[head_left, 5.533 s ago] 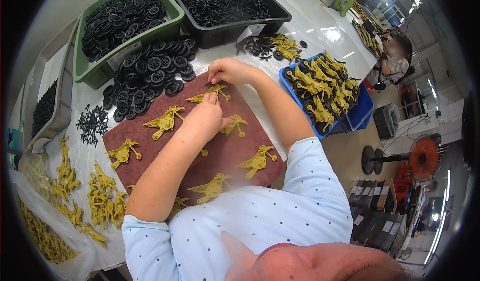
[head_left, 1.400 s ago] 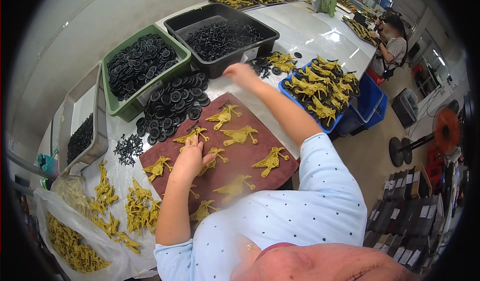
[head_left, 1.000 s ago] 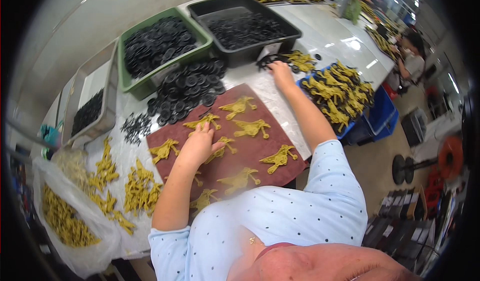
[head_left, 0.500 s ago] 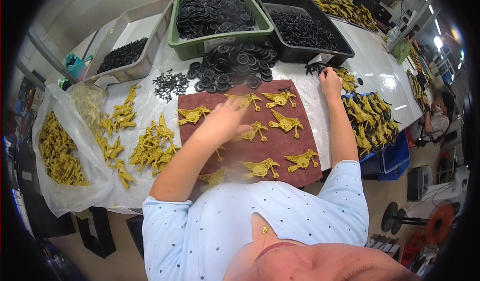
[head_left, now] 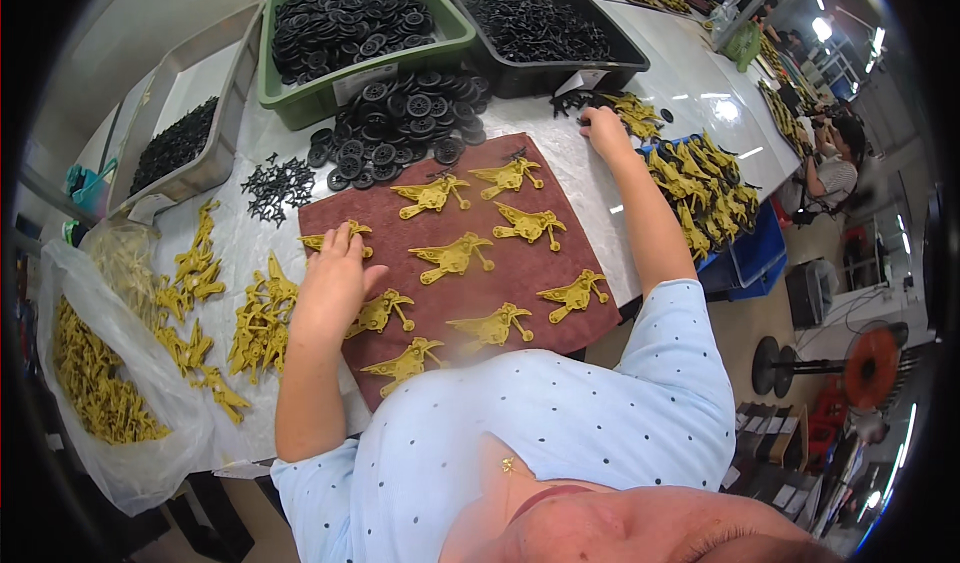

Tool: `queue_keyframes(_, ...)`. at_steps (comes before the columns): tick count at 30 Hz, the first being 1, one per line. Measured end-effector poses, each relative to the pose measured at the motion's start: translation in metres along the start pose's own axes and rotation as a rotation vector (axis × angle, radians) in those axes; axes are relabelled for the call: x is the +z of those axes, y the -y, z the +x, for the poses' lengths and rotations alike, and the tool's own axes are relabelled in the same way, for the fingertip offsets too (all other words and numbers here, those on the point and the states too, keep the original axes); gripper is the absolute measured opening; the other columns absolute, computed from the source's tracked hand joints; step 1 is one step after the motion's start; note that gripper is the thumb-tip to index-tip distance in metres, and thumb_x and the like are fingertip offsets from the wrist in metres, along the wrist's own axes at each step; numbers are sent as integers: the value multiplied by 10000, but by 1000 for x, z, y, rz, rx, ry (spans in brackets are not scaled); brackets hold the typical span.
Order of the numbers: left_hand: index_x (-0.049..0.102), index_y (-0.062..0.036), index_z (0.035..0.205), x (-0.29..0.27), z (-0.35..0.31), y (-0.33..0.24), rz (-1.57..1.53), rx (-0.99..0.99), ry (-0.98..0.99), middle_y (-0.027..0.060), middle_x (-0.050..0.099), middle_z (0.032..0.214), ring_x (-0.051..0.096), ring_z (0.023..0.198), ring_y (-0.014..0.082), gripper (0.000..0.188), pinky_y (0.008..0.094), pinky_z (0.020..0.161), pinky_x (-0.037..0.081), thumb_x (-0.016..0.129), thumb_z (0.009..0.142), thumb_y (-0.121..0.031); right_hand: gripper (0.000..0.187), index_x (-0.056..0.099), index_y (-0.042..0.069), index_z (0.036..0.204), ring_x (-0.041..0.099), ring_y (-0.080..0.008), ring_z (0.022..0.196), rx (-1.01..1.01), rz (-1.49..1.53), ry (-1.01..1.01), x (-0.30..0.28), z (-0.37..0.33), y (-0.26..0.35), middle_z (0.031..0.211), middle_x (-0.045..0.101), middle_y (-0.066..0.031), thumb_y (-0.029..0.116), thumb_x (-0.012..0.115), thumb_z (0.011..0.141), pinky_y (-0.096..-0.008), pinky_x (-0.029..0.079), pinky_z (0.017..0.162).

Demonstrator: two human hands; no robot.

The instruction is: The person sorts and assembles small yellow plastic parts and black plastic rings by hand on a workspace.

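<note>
My left hand (head_left: pixel 335 275) lies over a yellow plastic part (head_left: pixel 352 240) at the left edge of a brown cloth (head_left: pixel 480 198), fingers stretched out and thumb apart. Several similar yellow parts, such as this middle one (head_left: pixel 452 257), lie spaced in rows on the cloth. Small black pieces show at the upper ends of the two far parts, including the far right one (head_left: pixel 507 176). Beyond the cloth's right side, my right hand (head_left: pixel 606 131) reaches to a little heap of small black pieces (head_left: pixel 570 104). Its fingertips are pinched together, and what they hold is hidden.
Black wheels (head_left: pixel 400 128) are heaped before a green bin (head_left: pixel 365 78) of wheels. A black bin (head_left: pixel 625 53) and a grey bin (head_left: pixel 225 153) hold small black pieces. Yellow parts lie loose at left, beside a plastic bag (head_left: pixel 180 403), and fill a blue crate (head_left: pixel 755 263) at right.
My left hand has moved from above the cloth's middle to the part at its left edge. My right hand stays at the small black pieces. The whole view has shifted.
</note>
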State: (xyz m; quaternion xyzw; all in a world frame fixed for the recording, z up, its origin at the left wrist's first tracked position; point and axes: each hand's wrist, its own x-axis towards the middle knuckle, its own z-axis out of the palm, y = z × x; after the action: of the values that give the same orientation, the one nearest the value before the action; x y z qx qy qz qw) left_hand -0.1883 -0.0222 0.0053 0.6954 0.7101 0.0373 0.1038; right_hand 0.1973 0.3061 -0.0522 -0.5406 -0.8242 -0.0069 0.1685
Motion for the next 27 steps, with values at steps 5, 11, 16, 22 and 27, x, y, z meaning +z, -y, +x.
queue_keyframes(5, 508, -27, 1249, -6, 5, 19, 70, -2, -134, 181, 471, 1331, 466, 1203, 358, 535, 399, 975, 424, 688, 749, -88, 214, 648, 16, 915, 606, -362, 848, 82, 2, 15, -3, 1, 0, 877, 635, -192, 128, 673, 735, -414, 487, 765)
queue_keyframes(11, 588, -26, 1134, -7, 23, 32, 24, 52, -110, 124, 612, 1137, 578, 1033, 297, 491, 387, 854, 485, 737, 673, -105, 174, 621, 4, 860, 646, -295, 785, 192, 251, -62, -20, -2, 19, 811, 661, -164, 158, 642, 782, -368, 506, 715)
queue_keyframes(16, 586, -36, 1145, 5, 31, 36, 14, 145, -287, 103, 604, 1128, 559, 1053, 257, 480, 397, 861, 443, 733, 704, -153, 215, 544, -16, 983, 630, -139, 729, 289, 863, 16, -34, 1, 56, 804, 661, -99, 154, 606, 868, -272, 500, 642)
queue_keyframes(22, 569, -4, 1173, 9, 10, 24, 20, 113, -293, 135, 542, 1268, 487, 1192, 282, 439, 426, 966, 400, 663, 799, -215, 162, 546, 56, 1075, 591, -122, 781, 109, 1467, 554, -52, -14, 144, 945, 605, -65, 130, 556, 931, -242, 506, 664)
queue_keyframes(27, 523, 52, 1220, 30, 6, 26, -10, 113, -258, 179, 494, 1321, 453, 1243, 292, 527, 425, 1020, 368, 649, 818, -263, 271, 617, 16, 1129, 633, -133, 866, 16, 1138, 670, -58, -21, 241, 1024, 645, -95, 95, 624, 870, -236, 512, 723)
